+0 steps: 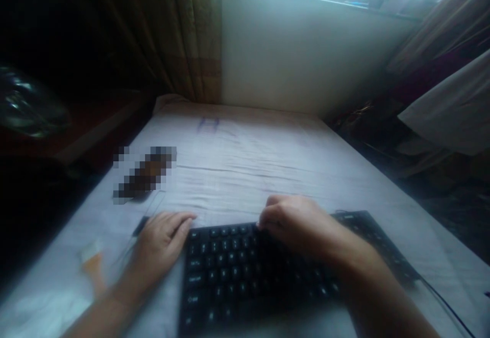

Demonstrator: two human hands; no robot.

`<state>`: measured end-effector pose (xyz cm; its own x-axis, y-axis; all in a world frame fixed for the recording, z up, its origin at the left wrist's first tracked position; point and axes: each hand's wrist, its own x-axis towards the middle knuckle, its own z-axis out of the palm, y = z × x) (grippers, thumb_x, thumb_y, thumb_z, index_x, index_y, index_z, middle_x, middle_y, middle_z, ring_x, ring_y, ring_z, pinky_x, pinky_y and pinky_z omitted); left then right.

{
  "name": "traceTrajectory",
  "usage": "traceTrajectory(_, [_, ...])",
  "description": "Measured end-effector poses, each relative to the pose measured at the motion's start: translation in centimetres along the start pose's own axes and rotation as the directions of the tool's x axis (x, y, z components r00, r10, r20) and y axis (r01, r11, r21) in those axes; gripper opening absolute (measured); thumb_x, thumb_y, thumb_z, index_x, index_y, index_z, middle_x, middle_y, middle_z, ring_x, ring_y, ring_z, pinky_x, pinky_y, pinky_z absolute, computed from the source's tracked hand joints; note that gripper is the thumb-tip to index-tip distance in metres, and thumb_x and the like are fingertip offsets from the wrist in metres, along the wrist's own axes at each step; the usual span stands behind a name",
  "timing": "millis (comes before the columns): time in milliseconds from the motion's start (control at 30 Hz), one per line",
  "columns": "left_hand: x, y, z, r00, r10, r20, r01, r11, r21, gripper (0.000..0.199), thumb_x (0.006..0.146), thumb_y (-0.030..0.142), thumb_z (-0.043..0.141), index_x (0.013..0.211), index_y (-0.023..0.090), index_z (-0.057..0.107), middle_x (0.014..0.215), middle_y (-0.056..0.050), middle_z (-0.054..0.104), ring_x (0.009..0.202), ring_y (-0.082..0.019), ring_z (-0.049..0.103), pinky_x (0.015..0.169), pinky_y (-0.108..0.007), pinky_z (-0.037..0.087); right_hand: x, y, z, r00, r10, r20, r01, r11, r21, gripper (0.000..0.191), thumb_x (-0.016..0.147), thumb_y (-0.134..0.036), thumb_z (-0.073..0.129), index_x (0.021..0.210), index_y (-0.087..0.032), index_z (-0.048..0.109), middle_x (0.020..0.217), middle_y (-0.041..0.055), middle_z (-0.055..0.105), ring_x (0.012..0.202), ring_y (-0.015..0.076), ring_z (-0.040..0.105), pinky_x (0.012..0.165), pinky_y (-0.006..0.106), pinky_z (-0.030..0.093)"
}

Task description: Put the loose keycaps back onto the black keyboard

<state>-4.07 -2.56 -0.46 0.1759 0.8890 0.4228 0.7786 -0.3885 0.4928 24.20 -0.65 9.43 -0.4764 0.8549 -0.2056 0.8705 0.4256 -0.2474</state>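
Note:
A black keyboard (225,276) with white-marked keys lies on a pale cloth. My left hand (164,238) rests at its upper left corner, fingers stretched out and the thumb along the left edge. Over the top row of keys, my right hand (289,220) is closed, with its fingertips bent down at the back edge. What those fingers hold, if anything, is hidden. My right forearm covers part of the right-hand keys. A small dark object (140,225) shows just beyond my left hand, partly covered by it.
Left of my left forearm lies a brush (92,264) with pale bristles and an orange handle. A pixelated dark brown object (145,174) is farther back. The keyboard's cable (446,302) runs off right. Beyond the cloth-covered surface (245,149) are a curtain (191,37) and wall.

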Motion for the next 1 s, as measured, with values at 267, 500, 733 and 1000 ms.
traceTrajectory(267, [0.2, 0.3, -0.1, 0.986, -0.169, 0.006, 0.168, 0.975, -0.142, 0.029, 0.087, 0.044, 0.050, 0.094, 0.026, 0.072, 0.082, -0.001, 0.076, 0.080, -0.020, 0.071, 0.077, -0.033, 0.055, 2.1, -4.6, 3.7, 0.951, -0.216, -0.221, 0.264, 0.940, 0.216, 0.021, 0.095, -0.021, 0.056, 0.098, -0.025, 0.076, 0.096, 0.0035, 0.071, 0.079, 0.0141, 0.067, 0.071, 0.023, 0.047])
traceTrajectory(500, [1.1, -0.5, -0.5, 0.946, -0.323, -0.034, 0.311, 0.931, -0.192, 0.037, 0.087, 0.047, 0.044, 0.099, 0.022, 0.069, 0.073, 0.000, 0.073, 0.071, -0.019, 0.071, 0.067, -0.028, 0.056, 3.5, -7.8, 4.6, 0.957, -0.232, -0.176, 0.252, 0.963, 0.098, 0.021, 0.094, -0.023, 0.056, 0.102, -0.029, 0.075, 0.099, 0.0034, 0.070, 0.079, 0.0177, 0.067, 0.067, 0.026, 0.047])
traceTrajectory(733, [0.9, -0.1, -0.4, 0.946, -0.323, -0.004, 0.317, 0.929, -0.191, 0.036, 0.085, 0.045, 0.046, 0.099, 0.023, 0.070, 0.073, 0.000, 0.073, 0.070, -0.019, 0.070, 0.069, -0.029, 0.055, 2.6, -6.8, 4.2, 0.968, -0.222, -0.121, 0.226, 0.974, 0.027, 0.021, 0.094, -0.022, 0.057, 0.101, -0.028, 0.076, 0.096, 0.0042, 0.070, 0.074, 0.0178, 0.065, 0.064, 0.026, 0.046])
traceTrajectory(1000, [0.7, 0.0, -0.3, 0.962, -0.273, 0.016, 0.272, 0.951, -0.148, 0.033, 0.086, 0.043, 0.047, 0.097, 0.024, 0.071, 0.077, -0.001, 0.074, 0.076, -0.020, 0.070, 0.075, -0.032, 0.055, 1.5, -5.3, 4.9, 0.955, -0.216, -0.203, 0.237, 0.968, 0.082, 0.019, 0.091, -0.019, 0.061, 0.100, -0.027, 0.076, 0.090, 0.0029, 0.070, 0.072, 0.0153, 0.064, 0.064, 0.024, 0.045])
